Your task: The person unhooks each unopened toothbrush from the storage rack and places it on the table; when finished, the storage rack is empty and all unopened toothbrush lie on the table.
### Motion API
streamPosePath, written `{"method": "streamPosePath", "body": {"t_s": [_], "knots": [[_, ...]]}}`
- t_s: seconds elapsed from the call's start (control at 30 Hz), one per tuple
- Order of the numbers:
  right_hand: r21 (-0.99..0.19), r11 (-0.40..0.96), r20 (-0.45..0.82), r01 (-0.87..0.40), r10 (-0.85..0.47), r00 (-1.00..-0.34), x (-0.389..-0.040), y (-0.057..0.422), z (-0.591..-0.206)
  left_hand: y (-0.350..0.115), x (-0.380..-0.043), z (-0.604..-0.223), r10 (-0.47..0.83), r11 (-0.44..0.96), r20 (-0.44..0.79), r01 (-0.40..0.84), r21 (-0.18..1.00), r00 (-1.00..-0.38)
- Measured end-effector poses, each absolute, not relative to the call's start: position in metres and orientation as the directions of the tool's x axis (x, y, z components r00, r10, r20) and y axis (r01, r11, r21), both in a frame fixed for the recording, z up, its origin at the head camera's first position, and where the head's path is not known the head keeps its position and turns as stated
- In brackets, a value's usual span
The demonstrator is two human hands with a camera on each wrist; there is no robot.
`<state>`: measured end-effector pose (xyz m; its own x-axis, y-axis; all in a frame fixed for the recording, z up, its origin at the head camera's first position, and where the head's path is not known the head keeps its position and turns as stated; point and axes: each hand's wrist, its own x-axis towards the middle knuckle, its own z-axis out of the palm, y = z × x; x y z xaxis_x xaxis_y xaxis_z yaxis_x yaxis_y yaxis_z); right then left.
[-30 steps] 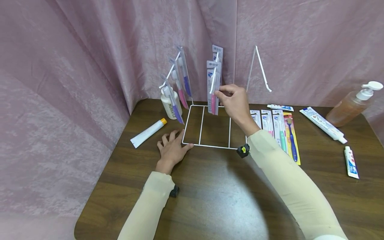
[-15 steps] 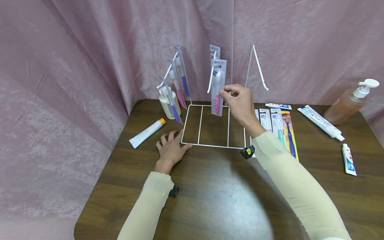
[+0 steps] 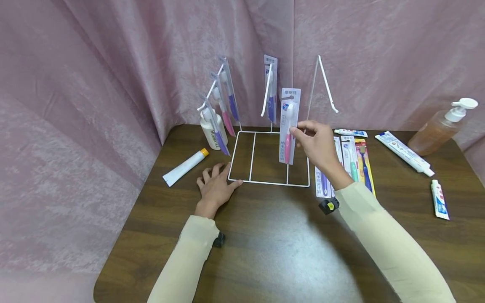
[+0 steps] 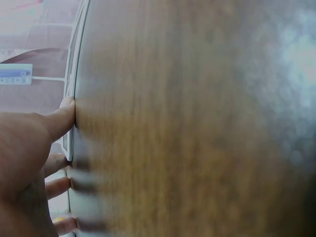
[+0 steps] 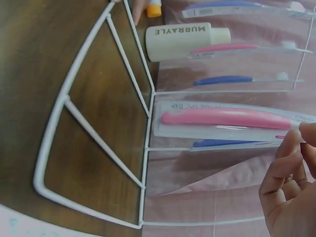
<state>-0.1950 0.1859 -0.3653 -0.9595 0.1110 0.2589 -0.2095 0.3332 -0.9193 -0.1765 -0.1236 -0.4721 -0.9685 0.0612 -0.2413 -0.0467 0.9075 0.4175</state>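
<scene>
My right hand (image 3: pixel 316 141) pinches the edge of a packaged pink toothbrush (image 3: pixel 289 126), held upright above the base of a white wire rack (image 3: pixel 269 182). In the right wrist view that pink toothbrush (image 5: pixel 222 118) lies across the picture, thumb and finger on its pack. My left hand (image 3: pixel 215 189) rests on the table with fingers spread, its thumb and a finger touching the rack's front left corner. Several packaged toothbrushes (image 3: pixel 228 115) hang on the rack's left hook. One purple packaged toothbrush (image 3: pixel 270 90) hangs on the middle hook; the right hook (image 3: pixel 328 84) bears nothing.
A white bottle (image 3: pixel 213 130) stands behind the left hook. A white tube with an orange cap (image 3: pixel 185 167) lies left. Packaged toothbrushes (image 3: pixel 354 162) lie right of the rack, partly under my right arm. Toothpaste tubes (image 3: pixel 404 153) and a pump bottle (image 3: pixel 439 126) are farther right.
The pink toothbrush has come off the front of the middle hook and moved right and down in my right hand, uncovering the purple one behind. My left hand stays in place.
</scene>
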Motion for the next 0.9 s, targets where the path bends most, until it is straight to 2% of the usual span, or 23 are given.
{"method": "streamPosePath", "body": {"t_s": [0.37,0.67,0.9], "knots": [[-0.897,0.441,0.023,-0.038,-0.040,-0.999,-0.143,0.210,-0.378,-0.124,-0.179,-0.475,0.074,0.906,-0.229,-0.031,0.422,-0.971],[-0.862,0.491,-0.195,0.122,-0.099,-0.976,-0.097,0.223,-0.397,-0.125,-0.180,-0.476,0.077,0.905,-0.232,-0.029,0.424,-0.970],[-0.813,0.545,-0.296,0.204,-0.086,-0.951,-0.065,0.226,-0.418,-0.125,-0.177,-0.474,0.072,0.905,-0.218,-0.028,0.425,-0.973]]}}
